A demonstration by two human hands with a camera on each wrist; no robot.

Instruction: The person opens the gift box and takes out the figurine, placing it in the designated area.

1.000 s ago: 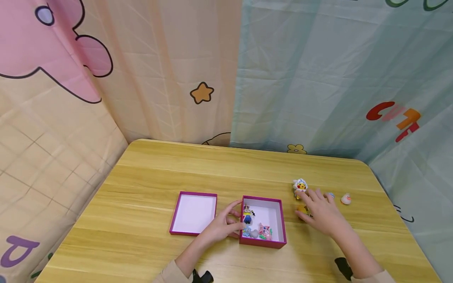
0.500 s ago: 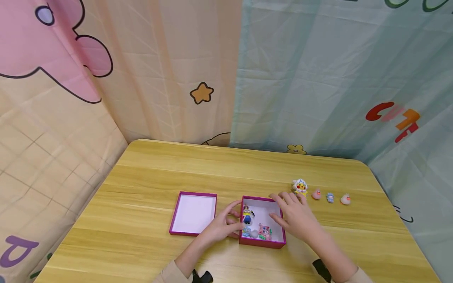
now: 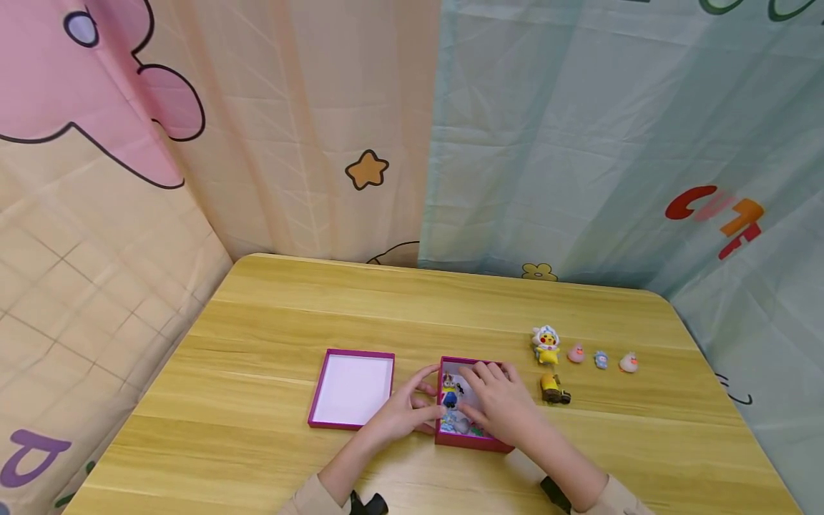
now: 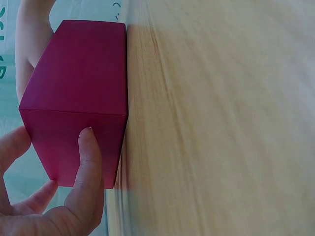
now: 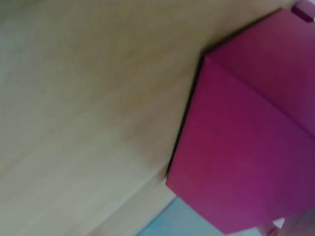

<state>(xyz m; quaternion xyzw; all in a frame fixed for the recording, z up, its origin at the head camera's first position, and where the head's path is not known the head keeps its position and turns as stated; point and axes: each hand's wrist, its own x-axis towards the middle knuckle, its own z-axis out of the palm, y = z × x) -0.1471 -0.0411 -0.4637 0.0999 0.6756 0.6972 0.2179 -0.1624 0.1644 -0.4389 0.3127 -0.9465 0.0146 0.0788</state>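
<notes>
A small magenta box (image 3: 476,443) with a white inside stands without its lid mid-table. My left hand (image 3: 407,406) holds its left side; in the left wrist view, fingers (image 4: 89,152) press against the outer wall and reach up to the rim. My right hand (image 3: 502,404) is over the box, fingers slightly bent and lowered into it, thumb apart from the forefinger. A yellow minion figure (image 3: 449,392) lies by the left inner wall, and a grey-blue figure (image 3: 460,425) lies near the front. Most of the pink figure inside is hidden under my right hand.
The box lid (image 3: 352,390) lies inside-up to the left. To the right are a yellow figure in a white hood (image 3: 546,345), a yellow toy vehicle (image 3: 553,390), a pink duck (image 3: 576,353), a small blue figure (image 3: 601,360) and a white duck (image 3: 629,363). Curtains hang behind the table.
My right hand has moved left from above the toys to the box, and its fingers have lowered inside. The yellow toy vehicle has come into full view. My left hand stays at the box.
</notes>
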